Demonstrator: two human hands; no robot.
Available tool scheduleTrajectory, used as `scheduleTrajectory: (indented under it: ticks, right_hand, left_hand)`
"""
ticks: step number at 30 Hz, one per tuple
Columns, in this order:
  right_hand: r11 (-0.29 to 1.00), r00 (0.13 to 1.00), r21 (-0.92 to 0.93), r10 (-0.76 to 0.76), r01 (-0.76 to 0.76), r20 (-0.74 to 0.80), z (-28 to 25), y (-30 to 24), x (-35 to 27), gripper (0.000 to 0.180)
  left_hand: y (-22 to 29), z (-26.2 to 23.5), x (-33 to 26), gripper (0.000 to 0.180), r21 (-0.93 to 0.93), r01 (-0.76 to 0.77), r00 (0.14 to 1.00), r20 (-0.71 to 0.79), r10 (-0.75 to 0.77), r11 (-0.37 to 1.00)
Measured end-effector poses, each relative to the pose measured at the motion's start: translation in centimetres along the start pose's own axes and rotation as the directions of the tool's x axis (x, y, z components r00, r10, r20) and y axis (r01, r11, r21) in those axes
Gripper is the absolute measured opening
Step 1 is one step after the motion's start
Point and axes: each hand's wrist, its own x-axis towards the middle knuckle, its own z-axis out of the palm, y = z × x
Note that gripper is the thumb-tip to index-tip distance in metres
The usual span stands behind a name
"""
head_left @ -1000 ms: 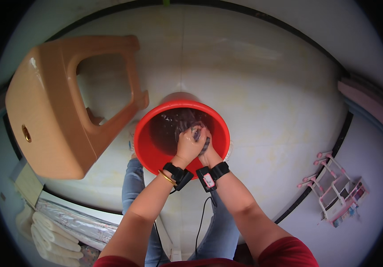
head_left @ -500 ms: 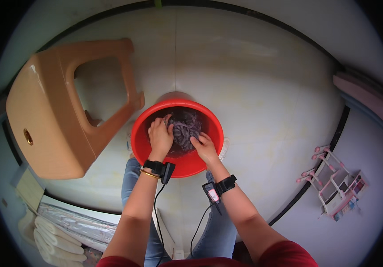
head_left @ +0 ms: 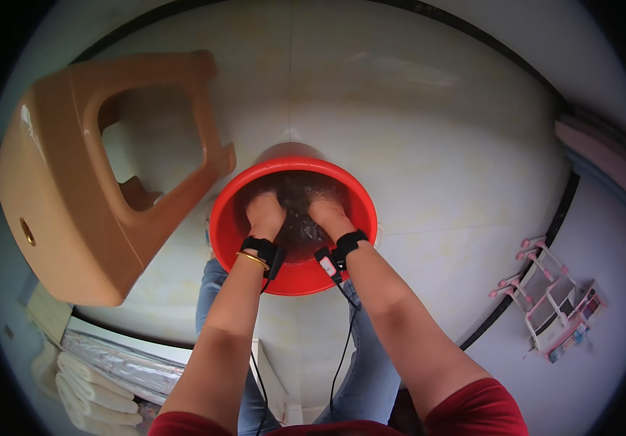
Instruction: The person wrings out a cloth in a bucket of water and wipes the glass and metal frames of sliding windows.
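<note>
A red bucket [head_left: 296, 283] stands between my knees with dark water [head_left: 302, 251] in it. My left hand [head_left: 266, 214] reaches down into the left side of the water, and its fingers are hidden below the surface. Opposite it, my right hand [head_left: 329, 215] is dipped in at the right, fingers likewise out of sight. Between them, a dark, wet cloth is only faintly visible under the rippled surface. Whether either hand grips it cannot be seen. Both wrists, with black straps, are at the bucket's near inner side.
A tan plastic stool [head_left: 73, 189] lies on its side left of the bucket on the pale tiled floor [head_left: 429, 160]. A small white and pink rack [head_left: 553, 305] is at the right wall. White folded cloths [head_left: 91, 396] are at lower left. Thin black cables hang from my wrists.
Both hands have pushed deeper into the bucket, and their fingers have gone under the water. The grey-purple cloth, plainly visible before, has sunk mostly from sight.
</note>
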Motion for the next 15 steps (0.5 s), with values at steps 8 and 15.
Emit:
scheduleTrajectory:
  ticks: [8, 15]
  right_hand:
    - [0.861, 0.91, 0.38, -0.194, 0.337, -0.367, -4.3, -2.5, -8.4, 0.044]
    - [0.818, 0.897, 0.421, -0.239, 0.392, -0.371, -8.0, -6.0, -15.7, 0.044]
  left_hand:
    - [-1.6, -3.5, -6.0, 0.027, -0.063, -0.53, 0.726, -0.55, 0.413, 0.846]
    - [1.2, -9.9, -14.7, 0.026, -0.079, -0.768, 0.581, -0.503, 0.64, 0.635]
